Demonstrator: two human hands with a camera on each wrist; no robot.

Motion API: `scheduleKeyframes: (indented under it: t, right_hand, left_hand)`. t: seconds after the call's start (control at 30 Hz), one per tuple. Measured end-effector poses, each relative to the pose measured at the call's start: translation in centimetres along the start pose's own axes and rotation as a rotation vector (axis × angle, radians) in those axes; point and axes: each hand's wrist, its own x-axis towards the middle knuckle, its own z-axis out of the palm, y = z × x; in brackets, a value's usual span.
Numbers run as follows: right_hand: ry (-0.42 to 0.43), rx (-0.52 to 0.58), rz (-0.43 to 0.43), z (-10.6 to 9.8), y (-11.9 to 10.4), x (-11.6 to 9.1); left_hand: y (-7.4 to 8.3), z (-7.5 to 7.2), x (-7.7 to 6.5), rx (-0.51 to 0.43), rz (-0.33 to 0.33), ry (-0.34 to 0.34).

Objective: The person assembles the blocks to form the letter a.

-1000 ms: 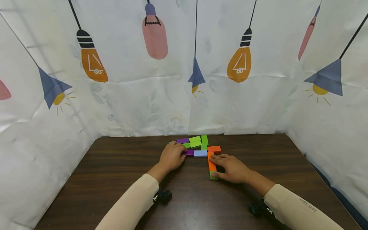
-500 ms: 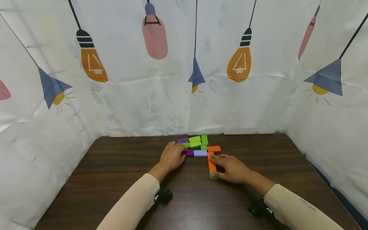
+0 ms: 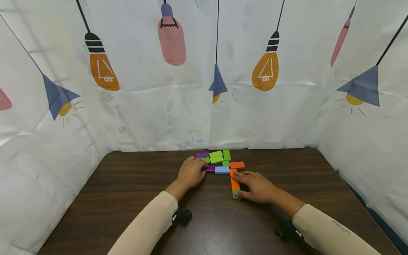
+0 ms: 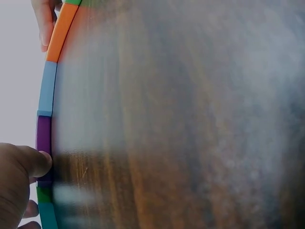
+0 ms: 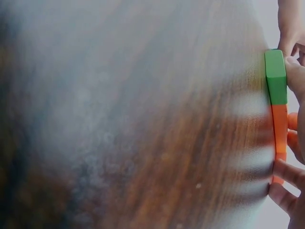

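On the far part of the table, my left hand [image 3: 190, 173] grips a purple block [image 3: 210, 169]. Its thumb [image 4: 44, 162] lies against the block's near side, with the other fingers mostly hidden behind. A light blue block [image 3: 222, 170] extends to the right in the same row. Beyond it an orange block [image 3: 234, 182] points toward me, followed by a green block [image 3: 236, 194]. My right hand [image 3: 259, 187] rests its outstretched fingers on the orange block, and its thumb touches the green one. Another orange block [image 3: 237, 165] lies just behind.
Several more blocks lie behind the row: a purple block [image 3: 202, 155], a light green block [image 3: 216, 159] and an upright-lying green block [image 3: 226, 155] among them. The dark wooden table [image 3: 134, 212] ends at a patterned white cloth [image 3: 191, 117].
My left wrist and sleeve have shifted slightly to the right. The right hand and the row of blocks look almost the same.
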Motion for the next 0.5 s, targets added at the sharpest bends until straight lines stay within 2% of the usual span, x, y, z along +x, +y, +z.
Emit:
scheduleKeyframes:
  t: [0.5]
  right_hand:
    - [0.004, -0.003, -0.002, 0.05, 0.05, 0.01]
  left_hand:
    - [-0.02, -0.20, -0.16, -0.005, 0.001, -0.014]
